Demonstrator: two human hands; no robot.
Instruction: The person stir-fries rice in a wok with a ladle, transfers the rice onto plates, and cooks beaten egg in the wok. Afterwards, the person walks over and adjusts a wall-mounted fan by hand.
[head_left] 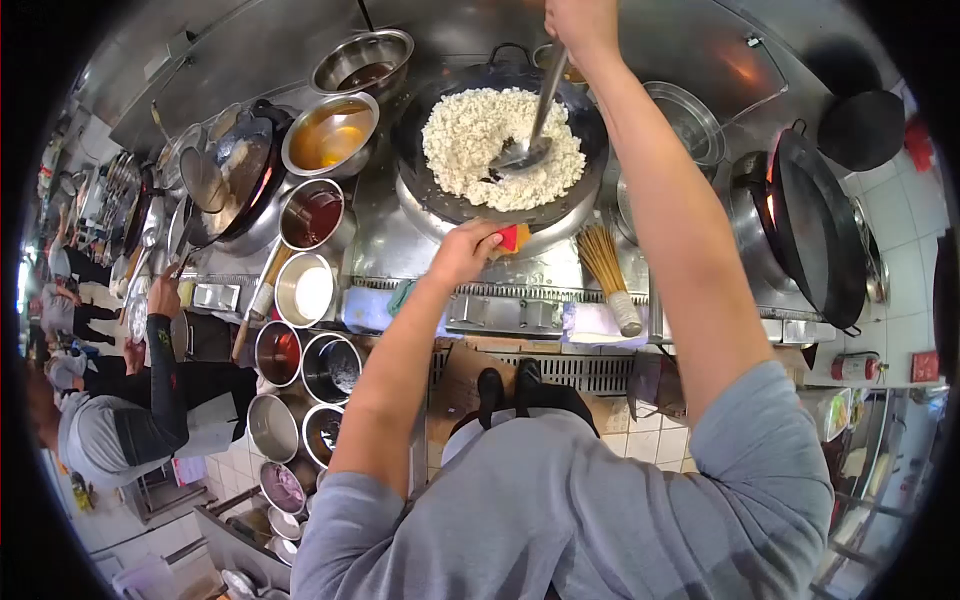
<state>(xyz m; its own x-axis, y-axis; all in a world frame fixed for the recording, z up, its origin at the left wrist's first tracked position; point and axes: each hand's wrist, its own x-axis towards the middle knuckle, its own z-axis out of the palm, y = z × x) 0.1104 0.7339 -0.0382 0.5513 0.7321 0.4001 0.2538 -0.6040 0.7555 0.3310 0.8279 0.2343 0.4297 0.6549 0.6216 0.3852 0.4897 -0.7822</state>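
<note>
My right hand [585,28] is wrapped round the upper end of a long metal ladle [548,95]. The ladle's bowl sits in a heap of white rice [462,140], where a dark gap of bare metal shows beside it. That rice fills much of a big black wok [592,112] on the burner in front of me. At the wok's near rim, my left hand [464,252] is closed on a red and orange folded cloth [512,238], pressed against the edge. The cloth partly hides the rim there.
A bamboo brush [602,262] lies right of the cloth. Metal bowls, one with yellow liquid [330,142], and several sauce pots [312,212] line the left. Another black wok [815,225] stands right, near flame. At left, a co-worker's hand [163,296] is by another wok [240,185].
</note>
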